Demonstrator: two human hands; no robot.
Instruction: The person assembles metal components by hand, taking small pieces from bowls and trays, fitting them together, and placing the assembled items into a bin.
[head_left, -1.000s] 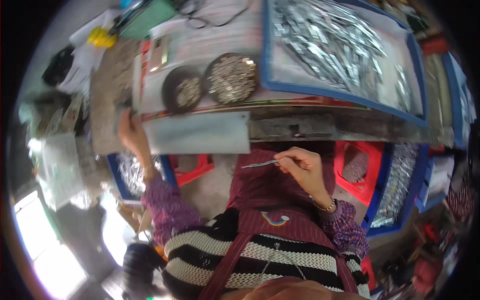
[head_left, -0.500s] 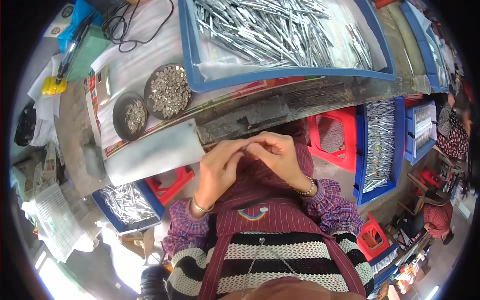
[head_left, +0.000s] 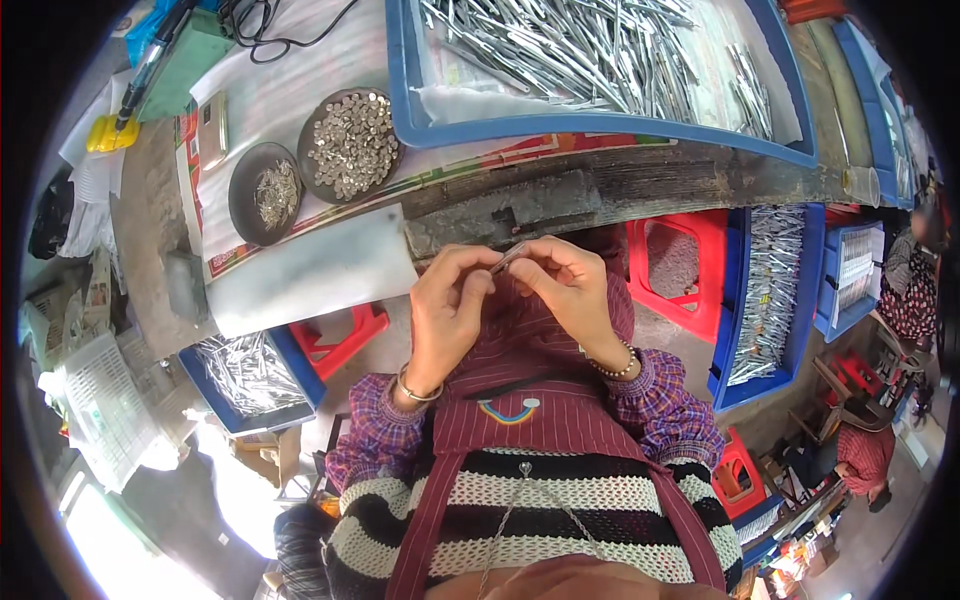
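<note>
In front of my apron, at the workbench's near edge, my left hand (head_left: 443, 312) and my right hand (head_left: 568, 295) meet at the fingertips. Both pinch a slim, short metal piece (head_left: 508, 257) that slants between them; its exact kind is too small to make out. Beyond the hands, a blue tray (head_left: 600, 133) holds a heap of long, narrow metal strips (head_left: 570, 60). To its left, a dark round dish (head_left: 308, 180) contains small shiny metal discs (head_left: 352, 145). Beside that, a smaller dark dish (head_left: 245, 208) has small slender metal bits (head_left: 277, 193) in it.
A pale flat sheet (head_left: 310, 268) lies along the bench's front edge, left of my hands. Red stools (head_left: 700, 315) and blue crates of metal parts (head_left: 800, 330) stand below on the right. Another crate (head_left: 290, 345) sits lower left. A person (head_left: 868, 455) is at far right.
Both hands have risen slightly and tilted, so the slim metal piece now shows between the fingertips. The bench and its dishes appear shifted a little up and right in view.
</note>
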